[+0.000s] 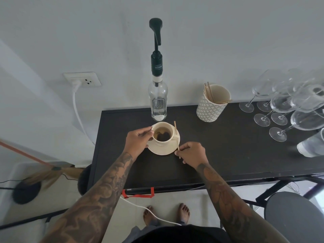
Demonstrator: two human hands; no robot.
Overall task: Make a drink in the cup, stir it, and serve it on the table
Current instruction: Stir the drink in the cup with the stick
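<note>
The cream cup point(162, 133), part full of dark drink, sits on its saucer point(160, 149) on the black tabletop point(228, 146), just near of the pump-topped syrup bottle point(157, 100). The left hand point(137, 142) wraps the cup's left side, its grip closed around the wall and rim, apparently to steady it. The right hand point(191, 154) pinches the near end of a wooden stir stick point(176, 135), which lies along the saucer's right edge, so stirring looks either about to start or just finished.
</note>
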